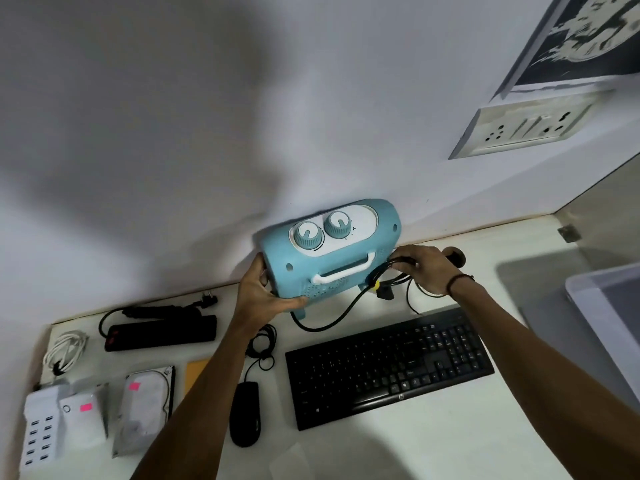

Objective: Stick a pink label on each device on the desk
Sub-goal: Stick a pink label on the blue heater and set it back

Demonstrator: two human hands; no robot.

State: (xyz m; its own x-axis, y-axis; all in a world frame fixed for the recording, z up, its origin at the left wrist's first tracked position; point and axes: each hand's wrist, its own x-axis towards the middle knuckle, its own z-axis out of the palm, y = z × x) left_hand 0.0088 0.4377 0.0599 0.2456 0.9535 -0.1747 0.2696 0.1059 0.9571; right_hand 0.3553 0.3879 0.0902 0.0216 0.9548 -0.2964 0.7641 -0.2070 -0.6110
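A light blue heater with two dials and a white handle stands tilted at the back of the white desk, against the wall. My left hand grips its left end, thumb under the lower edge. My right hand holds the bundled black cord at the heater's right end. Pink labels show on the bagged hard drive and on a small white device at the left. No label is visible on the black keyboard, the black mouse or the black power strip.
A white multi-port charger and a coiled white cable lie at the far left. An orange pad sits beside my left forearm. A laptop lid stands at the right edge. A wall socket panel is mounted above.
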